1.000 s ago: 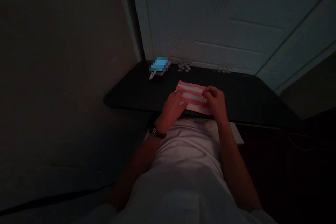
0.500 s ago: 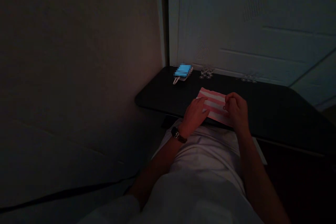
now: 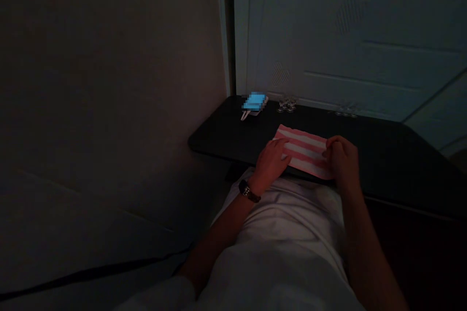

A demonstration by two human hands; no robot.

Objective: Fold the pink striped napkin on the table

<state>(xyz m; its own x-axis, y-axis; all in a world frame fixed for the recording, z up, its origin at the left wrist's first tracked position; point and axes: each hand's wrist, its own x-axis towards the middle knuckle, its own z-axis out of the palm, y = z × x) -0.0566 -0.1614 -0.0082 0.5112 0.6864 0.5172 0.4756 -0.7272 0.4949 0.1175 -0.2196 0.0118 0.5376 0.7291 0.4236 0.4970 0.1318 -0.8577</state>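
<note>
A folded cloth (image 3: 305, 151) with pink and white stripes lies near the front edge of a black table (image 3: 386, 160). My left hand (image 3: 272, 160) rests flat on the cloth's left end, fingers stretched out; a dark watch (image 3: 248, 191) is on that wrist. My right hand (image 3: 343, 158) sits at the cloth's right end with fingers curled over its edge. The room is very dim, so the right hand's grip is hard to read.
A small blurred blue object with a white strap (image 3: 253, 103) lies at the table's back left corner. Small clear glass pieces (image 3: 287, 104) stand along the back edge by a pale panelled door (image 3: 350, 39). A bare wall (image 3: 109, 82) fills the left.
My right hand has slid to the right along the cloth, uncovering more stripes. The left hand stays pressed on the left end. The view shifted to the left earlier and is now steady.
</note>
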